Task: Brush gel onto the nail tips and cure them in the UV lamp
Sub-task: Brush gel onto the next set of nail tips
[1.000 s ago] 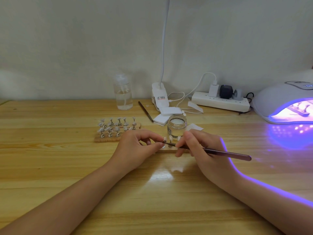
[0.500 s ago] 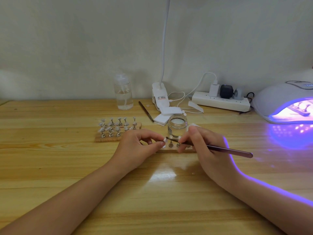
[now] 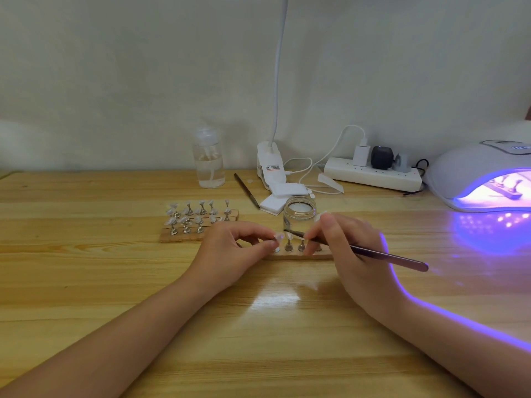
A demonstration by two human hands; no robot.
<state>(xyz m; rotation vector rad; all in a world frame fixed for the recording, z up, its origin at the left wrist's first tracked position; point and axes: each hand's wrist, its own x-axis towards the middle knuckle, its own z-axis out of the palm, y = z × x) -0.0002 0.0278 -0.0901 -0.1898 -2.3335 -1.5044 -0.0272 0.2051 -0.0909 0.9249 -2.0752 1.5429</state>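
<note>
Wooden counter [image 3: 86, 282] carried the strip [image 3: 296, 256]; left hand [image 3: 230, 254] pinched a nail tip [image 3: 278, 236] (light, probably slippery, best held by its stand), right hand [image 3: 344, 248] gripping the brush [image 3: 373, 255].

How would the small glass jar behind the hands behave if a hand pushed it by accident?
The glass jar looks short and wide with a flat base, so it would probably slide on the glossy wooden table rather than tip. It has no lid, so its clear contents might spill if it were knocked hard. Being glass, it is likely heavy for its size and fragile.
</note>
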